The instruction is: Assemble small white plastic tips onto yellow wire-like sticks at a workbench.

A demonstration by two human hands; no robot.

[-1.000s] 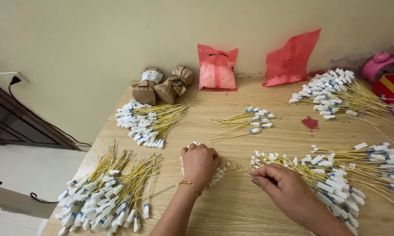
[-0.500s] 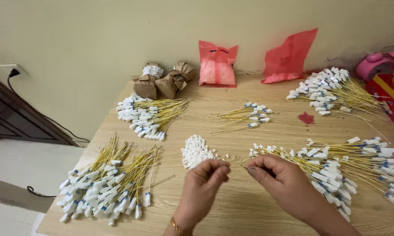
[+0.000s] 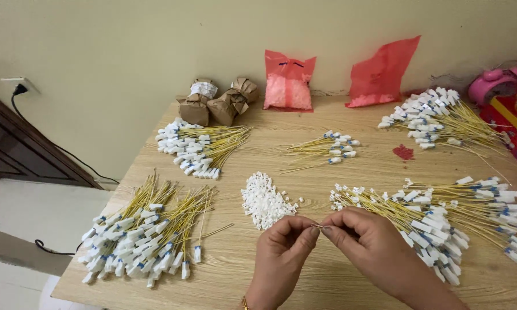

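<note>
Pink bag (image 3: 288, 80) holds white bits; left hand (image 3: 281, 255), right hand (image 3: 364, 244) pinch a wire (image 3: 316, 226).

— Middle of table (image 3: 327, 287)?
— Connector heap (image 3: 263, 201), just behind hands.
— Left?
— Two wire bundles (image 3: 146, 238), one behind the other.
— Right?
— More bundles. Bags (image 3: 288, 80) along back wall.

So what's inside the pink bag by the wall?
The pink bag is see-through: small pale pieces fill its lower part. What kind they are is too small to tell. The paper bundles beside it are closed, so their contents are hidden.
</note>
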